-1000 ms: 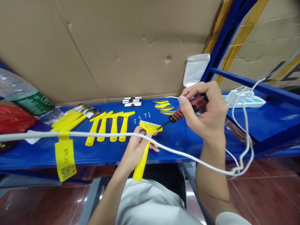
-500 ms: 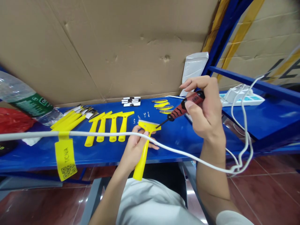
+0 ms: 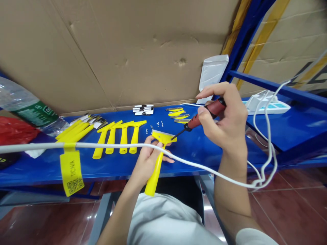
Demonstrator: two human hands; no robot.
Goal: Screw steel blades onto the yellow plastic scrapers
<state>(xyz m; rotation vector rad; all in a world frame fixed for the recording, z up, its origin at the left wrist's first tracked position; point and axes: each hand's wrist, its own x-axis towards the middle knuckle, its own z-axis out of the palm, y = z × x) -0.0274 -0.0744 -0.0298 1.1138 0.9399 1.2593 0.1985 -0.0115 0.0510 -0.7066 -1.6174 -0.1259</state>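
Note:
My left hand (image 3: 148, 160) is closed around the neck of a yellow scraper (image 3: 154, 175), its blade head up and its handle hanging toward my lap. In my right hand (image 3: 226, 119) is a red and black screwdriver (image 3: 195, 121), slanting down to the left. Its tip meets the right side of the scraper head, where a screw seems to sit. Several small white screws (image 3: 158, 124) lie on the blue shelf behind the head. Farther back are yellow blade pieces (image 3: 178, 113) and a small stack of white blade packets (image 3: 143, 110).
Several yellow scraper handles (image 3: 123, 137) stand in a row at left, beside scrapers with blades (image 3: 76, 131). A plastic bottle (image 3: 38, 112) and red bag (image 3: 16, 131) lie far left. A white cable (image 3: 196, 165) with a yellow tag (image 3: 72, 173) crosses in front. A power strip (image 3: 270, 106) is at right.
My right hand has turned slightly around the screwdriver, whose handle has rolled. Its tip stays on the scraper head; the left hand holds nearly still.

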